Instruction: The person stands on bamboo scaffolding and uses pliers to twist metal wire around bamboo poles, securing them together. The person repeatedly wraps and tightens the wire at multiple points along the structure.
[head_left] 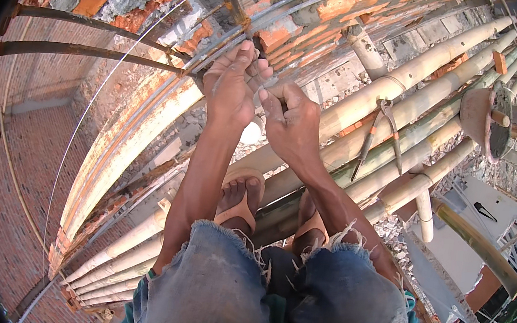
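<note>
My left hand [232, 87] is raised to the steel rods [210, 55] along the brick wall's edge, palm turned up. Its fingers are curled in, and whatever they hold is hidden. Close beside it, my right hand [293, 117] pinches thumb against forefinger, on something too small to make out. A thin pale wire [119, 63] arcs down on the left, apart from both hands. Pincers [382, 128] with long dark handles rest across the bamboo poles [409, 93] to the right of my right hand.
I crouch in sandals [242, 211] on the bamboo scaffold. A mortar-crusted bowl [480, 118] sits at far right. Rusty flat bars [90, 57] jut out left above a deep drop beside a brick wall [21, 152]. Mortared bricks [349, 1] run along the top; rubble lies below.
</note>
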### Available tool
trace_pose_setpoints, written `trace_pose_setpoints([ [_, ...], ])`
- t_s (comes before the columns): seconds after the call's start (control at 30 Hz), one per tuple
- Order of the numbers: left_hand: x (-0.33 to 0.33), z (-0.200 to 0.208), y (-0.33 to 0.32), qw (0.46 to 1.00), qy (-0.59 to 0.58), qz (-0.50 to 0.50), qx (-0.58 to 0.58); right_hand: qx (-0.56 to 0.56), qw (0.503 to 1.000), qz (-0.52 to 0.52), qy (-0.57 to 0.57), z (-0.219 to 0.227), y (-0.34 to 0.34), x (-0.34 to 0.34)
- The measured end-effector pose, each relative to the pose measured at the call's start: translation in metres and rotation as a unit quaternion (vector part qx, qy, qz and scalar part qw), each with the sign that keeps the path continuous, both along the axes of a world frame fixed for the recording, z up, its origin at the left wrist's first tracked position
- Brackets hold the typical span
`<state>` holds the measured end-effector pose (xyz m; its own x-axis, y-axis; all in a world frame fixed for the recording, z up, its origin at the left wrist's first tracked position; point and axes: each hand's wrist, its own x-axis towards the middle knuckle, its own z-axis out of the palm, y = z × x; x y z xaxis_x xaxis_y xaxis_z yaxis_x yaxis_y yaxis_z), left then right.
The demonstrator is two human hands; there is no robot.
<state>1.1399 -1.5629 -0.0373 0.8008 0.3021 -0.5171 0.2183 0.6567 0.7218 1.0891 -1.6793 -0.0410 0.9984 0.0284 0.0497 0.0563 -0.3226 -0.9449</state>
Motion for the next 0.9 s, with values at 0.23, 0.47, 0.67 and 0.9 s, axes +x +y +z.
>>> trace_pose_setpoints([
  [0.23, -0.01, -0.001, -0.003, 0.997, -0.069, -0.011, -0.013, -0.381, 0.903, -0.199, 0.006, -0.047, -0.126, -0.058],
  [0.47, -0.019, -0.002, -0.012, 0.989, -0.098, -0.041, 0.105, -0.482, 0.831, -0.231, 0.153, -0.086, -0.182, -0.093],
  [0.67, -0.029, 0.008, -0.021, 0.995, -0.076, 0.039, -0.05, -0.446, 0.875, -0.179, 0.057, -0.091, -0.176, -0.083],
  [0.9, -0.035, 0.018, -0.007, 0.984, -0.057, 0.006, -0.171, 0.167, 0.953, -0.011, 0.253, -0.021, -0.121, -0.071],
])
